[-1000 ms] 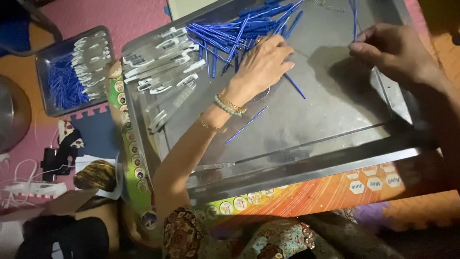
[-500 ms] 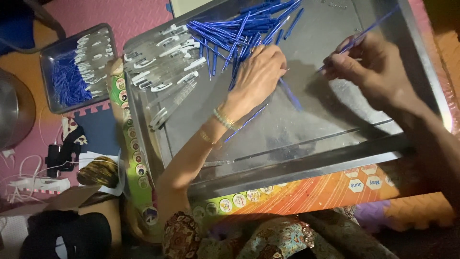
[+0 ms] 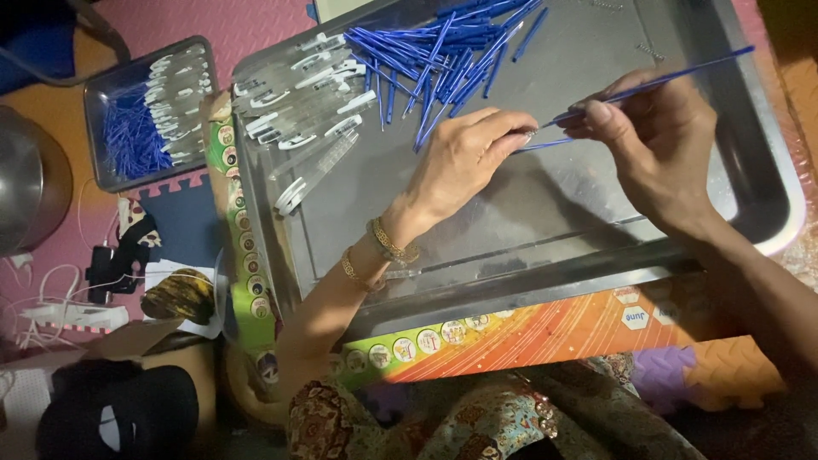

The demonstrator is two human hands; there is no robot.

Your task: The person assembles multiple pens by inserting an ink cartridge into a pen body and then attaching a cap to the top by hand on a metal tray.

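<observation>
Fingers of the right hand pinch a thin blue refill near its lower end, the rod slanting up and away toward the far right rim of a large steel tray. Just left of that pinch, the left hand closes thumb and forefinger on a small clear piece at the refill's tip, with a second blue refill lying under its fingertips on the tray floor; the pictures do not show exactly what the small piece is. The two hands nearly touch above the middle of the tray. Gold bangles circle the left wrist. Beyond the hands, a loose heap of blue refills is piled against the tray's far side, and to its left lies a row of clear pen barrels with white clips. Outside the tray, on the pink foam floor mat to the left, a smaller steel tray holds more blue refills and white-clipped barrels. A steel bowl sits at the left edge, with white cables nearby. A colourful printed board runs under the large tray's near edge, above the person's patterned clothing.
</observation>
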